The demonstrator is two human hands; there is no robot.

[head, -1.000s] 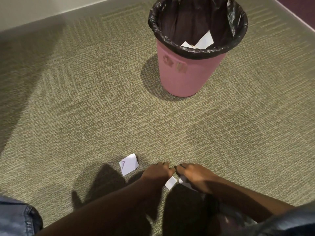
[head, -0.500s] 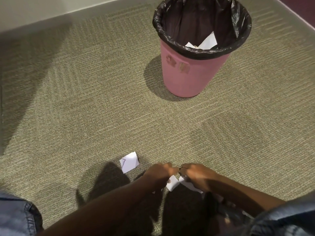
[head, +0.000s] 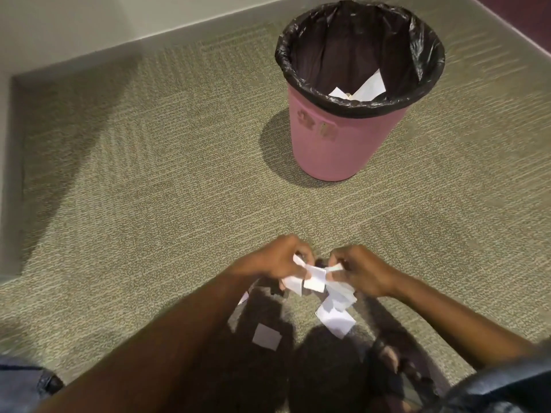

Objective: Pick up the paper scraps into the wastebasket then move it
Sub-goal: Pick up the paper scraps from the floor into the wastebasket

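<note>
A pink wastebasket (head: 337, 144) with a black liner stands on the carpet at the upper right, with white paper pieces (head: 366, 89) lying inside it. Lower down in the middle, my left hand (head: 280, 259) and my right hand (head: 357, 269) are raised above the floor, side by side. Both pinch white paper scraps (head: 313, 280) that hang between and below the fingers. One scrap (head: 267, 336) lies on the carpet in shadow beneath my left forearm, and another scrap (head: 335, 318) shows below my right hand.
Olive patterned carpet (head: 149, 204) covers the floor. A grey skirting and wall (head: 89, 31) run along the top and left edges. A dark panel (head: 524, 13) closes the far right corner. My denim-clad knees (head: 18, 383) sit at the bottom corners.
Both hands have risen off the carpet with several scraps pinched in them. The view has shifted, so the wastebasket appears further right and the left wall corner has come into sight.
</note>
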